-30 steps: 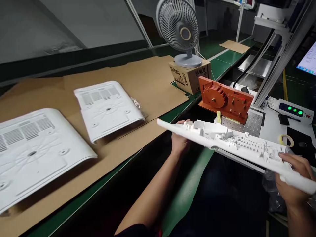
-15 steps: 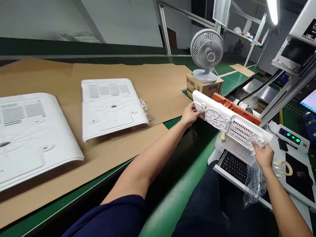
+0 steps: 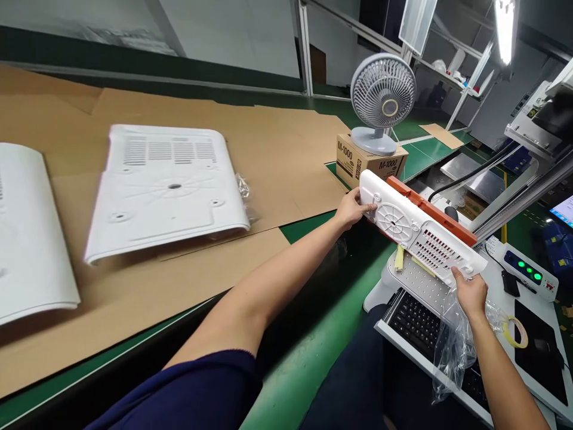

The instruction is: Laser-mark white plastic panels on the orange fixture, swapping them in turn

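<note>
A white plastic panel (image 3: 423,233) with a round spoked pattern and a slotted grille is held up on edge, tilted down to the right. My left hand (image 3: 352,209) grips its left end, thumb on the near face. On its lower right corner, my right hand (image 3: 471,294) is closed, thumb in front. Behind the panel runs an orange fixture (image 3: 434,209), partly hidden. Under it lies a perforated metal plate (image 3: 409,276) with a yellow piece (image 3: 399,258) on it. Clear plastic film (image 3: 452,352) hangs below my right hand.
Two white covers, one with round marks (image 3: 170,209), one cut off (image 3: 36,239), lie on cardboard (image 3: 286,173) at left. A fan (image 3: 382,95) stands on a carton (image 3: 369,164). A keyboard (image 3: 414,322), tape roll (image 3: 514,332) and button box (image 3: 530,269) are at right.
The view has turned to the right, so the covers on the cardboard shift left. The panel stays in both hands and sits slightly lower and steeper over the fixture.
</note>
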Action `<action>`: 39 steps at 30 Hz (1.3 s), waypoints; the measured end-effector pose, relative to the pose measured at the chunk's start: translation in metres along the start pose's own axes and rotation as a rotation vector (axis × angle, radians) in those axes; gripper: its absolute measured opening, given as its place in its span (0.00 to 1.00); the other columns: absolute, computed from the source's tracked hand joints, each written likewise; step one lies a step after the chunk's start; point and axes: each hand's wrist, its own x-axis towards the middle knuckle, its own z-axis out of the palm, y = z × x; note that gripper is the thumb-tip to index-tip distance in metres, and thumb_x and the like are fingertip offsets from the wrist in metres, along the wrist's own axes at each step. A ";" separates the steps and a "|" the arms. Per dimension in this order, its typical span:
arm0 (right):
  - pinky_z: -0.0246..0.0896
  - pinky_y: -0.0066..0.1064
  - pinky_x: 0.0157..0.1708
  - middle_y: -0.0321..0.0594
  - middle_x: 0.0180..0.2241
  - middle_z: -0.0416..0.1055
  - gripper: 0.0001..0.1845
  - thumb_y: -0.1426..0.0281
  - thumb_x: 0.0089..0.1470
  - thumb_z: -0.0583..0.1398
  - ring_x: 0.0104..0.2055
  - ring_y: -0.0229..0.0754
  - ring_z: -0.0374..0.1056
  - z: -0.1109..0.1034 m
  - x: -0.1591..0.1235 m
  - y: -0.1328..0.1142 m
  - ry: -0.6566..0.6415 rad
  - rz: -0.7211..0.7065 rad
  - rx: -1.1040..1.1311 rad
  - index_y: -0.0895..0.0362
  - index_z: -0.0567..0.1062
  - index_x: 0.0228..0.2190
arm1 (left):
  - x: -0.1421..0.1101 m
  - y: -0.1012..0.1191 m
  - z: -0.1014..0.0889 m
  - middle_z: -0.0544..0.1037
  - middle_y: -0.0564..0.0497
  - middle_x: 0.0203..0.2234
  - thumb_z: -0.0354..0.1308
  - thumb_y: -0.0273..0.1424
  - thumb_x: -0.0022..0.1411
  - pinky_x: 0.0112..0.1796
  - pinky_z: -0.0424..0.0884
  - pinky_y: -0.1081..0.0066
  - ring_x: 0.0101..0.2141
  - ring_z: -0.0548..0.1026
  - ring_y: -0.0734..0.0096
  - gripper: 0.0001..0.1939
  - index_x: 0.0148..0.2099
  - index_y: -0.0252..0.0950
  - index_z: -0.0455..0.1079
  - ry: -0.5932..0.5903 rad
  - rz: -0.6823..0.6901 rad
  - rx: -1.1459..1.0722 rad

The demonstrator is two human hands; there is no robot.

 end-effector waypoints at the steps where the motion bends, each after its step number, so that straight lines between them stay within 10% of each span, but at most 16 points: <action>1: 0.72 0.49 0.46 0.66 0.38 0.83 0.48 0.26 0.51 0.61 0.46 0.70 0.80 0.000 0.000 0.002 -0.001 0.012 0.001 0.60 0.85 0.39 | 0.000 0.000 0.001 0.84 0.39 0.55 0.82 0.44 0.43 0.58 0.77 0.47 0.54 0.80 0.42 0.46 0.63 0.36 0.76 -0.004 0.014 -0.005; 19: 0.71 0.55 0.53 0.65 0.46 0.83 0.44 0.34 0.48 0.63 0.52 0.73 0.78 -0.002 0.038 0.001 -0.021 0.052 0.045 0.61 0.85 0.45 | 0.024 0.003 0.020 0.86 0.42 0.46 0.83 0.42 0.45 0.52 0.76 0.52 0.45 0.80 0.46 0.33 0.51 0.35 0.81 0.028 0.000 0.212; 30: 0.69 0.49 0.54 0.63 0.49 0.83 0.33 0.47 0.53 0.69 0.53 0.66 0.78 -0.006 0.041 -0.008 -0.093 0.107 0.027 0.62 0.84 0.46 | 0.020 -0.006 0.019 0.80 0.33 0.60 0.81 0.48 0.53 0.59 0.71 0.45 0.58 0.77 0.34 0.43 0.65 0.36 0.73 0.027 -0.047 0.410; 35: 0.68 0.42 0.53 0.55 0.52 0.83 0.38 0.53 0.50 0.73 0.51 0.57 0.78 -0.042 0.019 -0.012 -0.135 0.133 0.059 0.61 0.79 0.57 | -0.030 0.004 0.030 0.70 0.28 0.68 0.80 0.41 0.55 0.67 0.65 0.42 0.66 0.70 0.35 0.50 0.72 0.32 0.62 0.138 -0.038 0.386; 39: 0.67 0.44 0.56 0.47 0.45 0.85 0.29 0.46 0.54 0.70 0.50 0.55 0.78 -0.105 -0.041 0.003 -0.192 0.064 0.218 0.56 0.85 0.45 | -0.122 -0.001 0.036 0.79 0.37 0.55 0.69 0.41 0.66 0.58 0.75 0.48 0.51 0.79 0.47 0.24 0.59 0.37 0.73 0.031 0.071 0.373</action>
